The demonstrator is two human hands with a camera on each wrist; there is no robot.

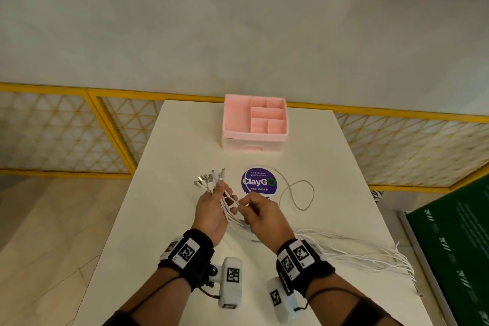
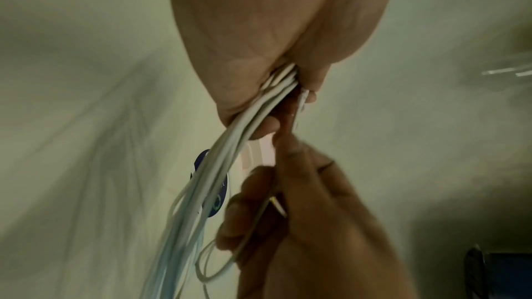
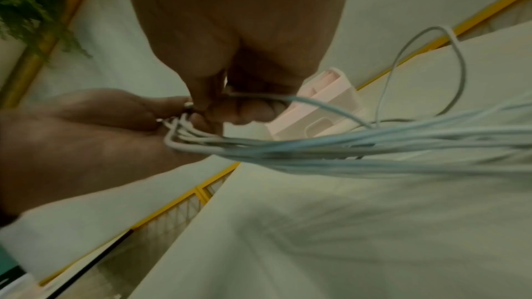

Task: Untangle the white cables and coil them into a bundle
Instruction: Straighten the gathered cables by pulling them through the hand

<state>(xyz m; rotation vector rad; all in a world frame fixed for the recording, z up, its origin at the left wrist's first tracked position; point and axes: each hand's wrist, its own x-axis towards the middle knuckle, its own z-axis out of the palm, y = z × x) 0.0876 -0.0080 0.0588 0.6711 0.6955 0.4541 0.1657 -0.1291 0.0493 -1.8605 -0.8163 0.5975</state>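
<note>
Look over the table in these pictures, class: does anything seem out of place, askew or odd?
One white cable strays from the bunch gripped by the left hand, looping alone past the purple sticker. The cables' far ends hang off the table edge. Nothing looks damaged or spilled.

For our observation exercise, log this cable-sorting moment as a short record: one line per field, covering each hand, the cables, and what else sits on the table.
left hand: grips the white cables just below their plugs
right hand: pinches a single cable beside the left hand
cables: plug ends fan out above the left hand; long ends trail right over the table, not coiled
organiser: pink organiser at the far edge
sticker: round purple sticker mid-table
</note>
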